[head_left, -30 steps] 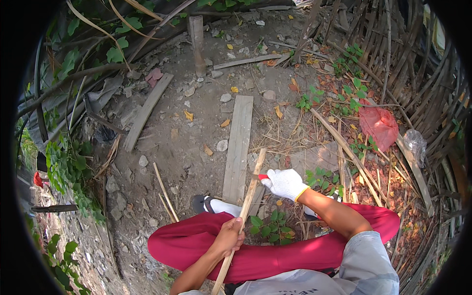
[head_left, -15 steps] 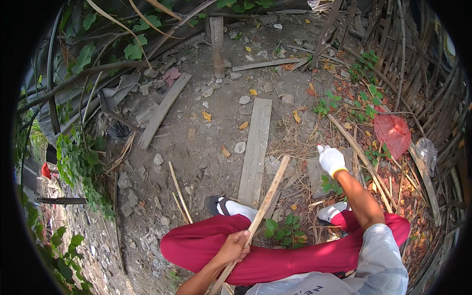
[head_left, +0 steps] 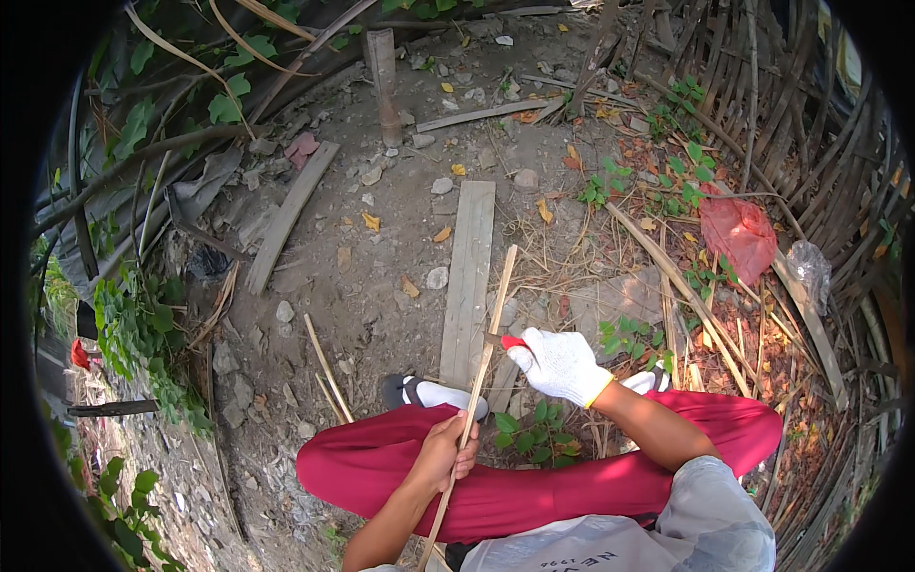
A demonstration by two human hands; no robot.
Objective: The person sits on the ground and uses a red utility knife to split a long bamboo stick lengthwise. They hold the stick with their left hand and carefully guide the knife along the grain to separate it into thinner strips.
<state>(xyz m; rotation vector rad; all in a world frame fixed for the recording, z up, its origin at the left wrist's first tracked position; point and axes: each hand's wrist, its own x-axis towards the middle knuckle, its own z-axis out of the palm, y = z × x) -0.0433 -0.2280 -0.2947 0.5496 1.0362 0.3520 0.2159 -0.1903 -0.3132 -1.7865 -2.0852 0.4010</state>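
Bamboo is the material in hand: a long pale bamboo strip (head_left: 481, 372) runs from the lap up and forward over the grey plank (head_left: 469, 276) lying on the dirt ground (head_left: 372, 257). The left hand (head_left: 446, 453), bare, is closed around the lower part of the strip. The right hand (head_left: 560, 364), in a white glove, is closed on a red-handled knife (head_left: 505, 340) whose blade end meets the strip near mid-length. The step appears to be shaving or splitting the strip. The next move likely calls for a firm left grip and a controlled push of the blade away from the red-trousered legs (head_left: 496, 486).
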